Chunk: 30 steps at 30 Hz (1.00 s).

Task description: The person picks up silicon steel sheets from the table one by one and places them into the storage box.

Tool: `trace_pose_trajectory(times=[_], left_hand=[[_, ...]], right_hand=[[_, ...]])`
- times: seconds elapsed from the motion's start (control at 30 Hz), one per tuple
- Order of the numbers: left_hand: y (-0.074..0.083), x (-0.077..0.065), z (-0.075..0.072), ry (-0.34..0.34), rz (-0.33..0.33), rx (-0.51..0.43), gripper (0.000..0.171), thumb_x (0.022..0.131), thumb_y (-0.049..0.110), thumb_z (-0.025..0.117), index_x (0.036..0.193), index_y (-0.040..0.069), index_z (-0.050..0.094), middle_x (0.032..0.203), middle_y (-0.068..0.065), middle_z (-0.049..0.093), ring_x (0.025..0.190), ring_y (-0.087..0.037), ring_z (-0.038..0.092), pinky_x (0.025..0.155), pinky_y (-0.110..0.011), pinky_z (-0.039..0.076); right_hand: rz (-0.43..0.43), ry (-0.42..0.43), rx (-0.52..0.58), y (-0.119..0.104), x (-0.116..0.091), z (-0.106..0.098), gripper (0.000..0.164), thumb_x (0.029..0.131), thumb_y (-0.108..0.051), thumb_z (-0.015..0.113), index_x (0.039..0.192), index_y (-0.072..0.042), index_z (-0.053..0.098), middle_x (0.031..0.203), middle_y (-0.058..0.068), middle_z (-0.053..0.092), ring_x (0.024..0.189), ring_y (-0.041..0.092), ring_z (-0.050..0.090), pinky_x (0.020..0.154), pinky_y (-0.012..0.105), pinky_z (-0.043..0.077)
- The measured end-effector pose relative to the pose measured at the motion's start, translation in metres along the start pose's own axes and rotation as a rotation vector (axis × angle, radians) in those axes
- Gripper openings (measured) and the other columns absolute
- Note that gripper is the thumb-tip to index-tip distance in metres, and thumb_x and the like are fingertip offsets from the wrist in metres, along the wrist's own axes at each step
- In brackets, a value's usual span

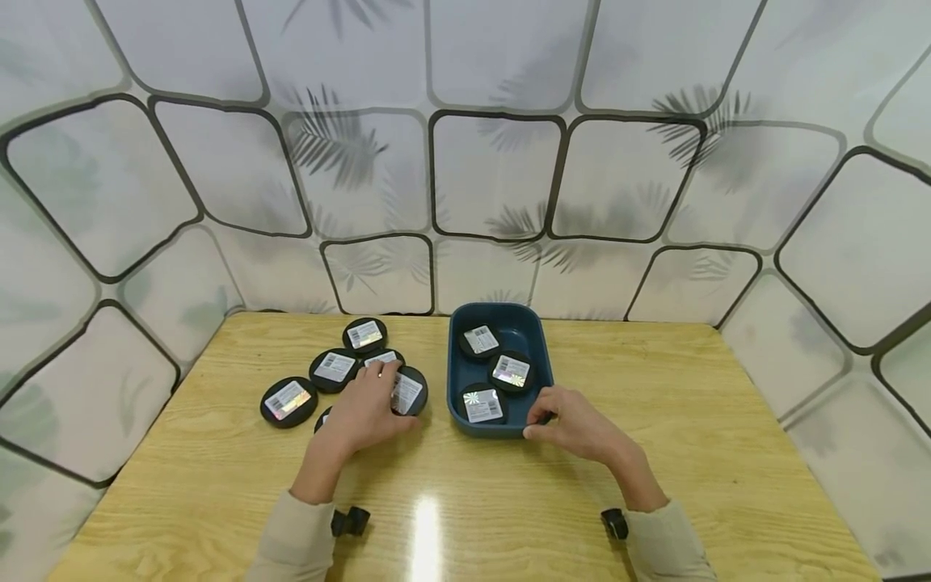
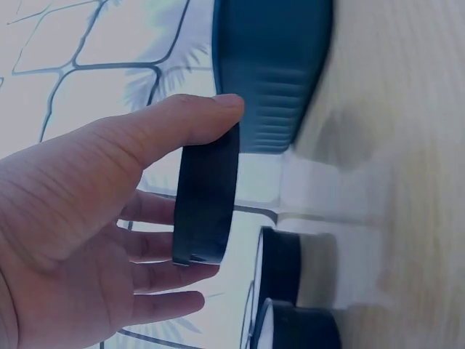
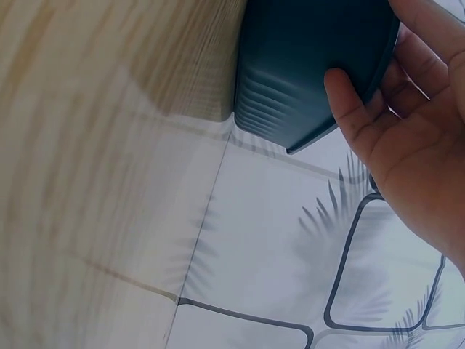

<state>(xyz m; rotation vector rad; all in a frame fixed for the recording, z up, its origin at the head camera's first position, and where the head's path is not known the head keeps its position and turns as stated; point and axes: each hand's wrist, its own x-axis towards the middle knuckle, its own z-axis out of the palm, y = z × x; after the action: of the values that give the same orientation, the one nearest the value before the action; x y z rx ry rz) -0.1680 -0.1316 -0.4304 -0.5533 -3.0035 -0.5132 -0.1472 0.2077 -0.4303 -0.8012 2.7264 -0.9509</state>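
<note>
My left hand (image 1: 364, 411) pinches a flat round black container (image 1: 410, 393) with a white label, to the left of the bin. In the left wrist view, the thumb lies on one side of this black container (image 2: 207, 196) and fingers are behind it. My right hand (image 1: 578, 422) is at the near right corner of the dark blue plastic bin (image 1: 494, 431). In the right wrist view, the thumb is against the outside of the bin (image 3: 305, 51) and the fingers go over its rim, their tips hidden. Three labelled black containers (image 1: 511, 371) lie inside the bin.
Several more round black containers lie left of the bin, among them one at far left (image 1: 288, 402), one at the back (image 1: 364, 334) and one partly behind my left hand (image 1: 323, 418). A patterned fabric wall (image 1: 494, 178) rises behind the wooden table (image 1: 655, 388).
</note>
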Motion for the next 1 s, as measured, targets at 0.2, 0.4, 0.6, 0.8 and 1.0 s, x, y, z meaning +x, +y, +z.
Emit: trace_pose_trajectory(times=[0.2,0.4,0.6,0.8,1.0], left_hand=[[0.011,0.006,-0.007,0.070,-0.021,-0.088,0.094,0.076,0.045,0.083,0.144,-0.004,0.042,0.132,-0.026,0.049,0.119,-0.042,0.052,0.095,-0.053,0.048],[0.024,0.014,-0.003,0.114,-0.004,-0.144,0.100,0.080,0.056,0.077,0.150,-0.001,0.037,0.139,-0.027,0.046,0.125,-0.042,0.049,0.099,-0.053,0.046],[0.035,0.017,0.000,0.166,0.049,-0.149,0.097,0.080,0.053,0.078,0.149,-0.002,0.038,0.141,-0.026,0.045,0.128,-0.040,0.047,0.102,-0.052,0.044],[0.051,0.027,0.012,0.200,0.118,-0.170,0.092,0.080,0.045,0.081,0.149,0.000,0.040,0.141,-0.023,0.046,0.124,-0.042,0.047,0.101,-0.053,0.043],[0.059,0.033,0.026,0.203,0.158,-0.151,0.089,0.078,0.039,0.084,0.149,0.003,0.042,0.138,-0.022,0.047,0.118,-0.041,0.047,0.098,-0.052,0.043]], right_hand=[[-0.014,0.006,-0.006,0.001,0.001,0.001,0.007,0.087,-0.021,0.078,0.082,-0.021,0.073,0.082,-0.012,0.059,0.078,0.011,0.053,0.068,0.025,0.045],[-0.007,0.004,-0.007,0.002,0.001,0.002,0.007,0.087,-0.021,0.078,0.082,-0.021,0.073,0.082,-0.012,0.059,0.078,0.012,0.053,0.068,0.025,0.044],[-0.008,0.009,-0.005,0.002,0.001,0.003,0.007,0.087,-0.021,0.078,0.083,-0.021,0.073,0.082,-0.012,0.059,0.079,0.016,0.055,0.069,0.026,0.044],[0.004,0.009,-0.005,0.003,-0.002,-0.001,0.007,0.087,-0.021,0.077,0.082,-0.021,0.072,0.083,-0.011,0.059,0.078,0.012,0.053,0.069,0.026,0.044],[-0.041,0.008,-0.018,0.003,0.000,0.000,0.007,0.086,-0.021,0.078,0.082,-0.021,0.073,0.081,-0.013,0.059,0.078,0.014,0.056,0.069,0.025,0.044]])
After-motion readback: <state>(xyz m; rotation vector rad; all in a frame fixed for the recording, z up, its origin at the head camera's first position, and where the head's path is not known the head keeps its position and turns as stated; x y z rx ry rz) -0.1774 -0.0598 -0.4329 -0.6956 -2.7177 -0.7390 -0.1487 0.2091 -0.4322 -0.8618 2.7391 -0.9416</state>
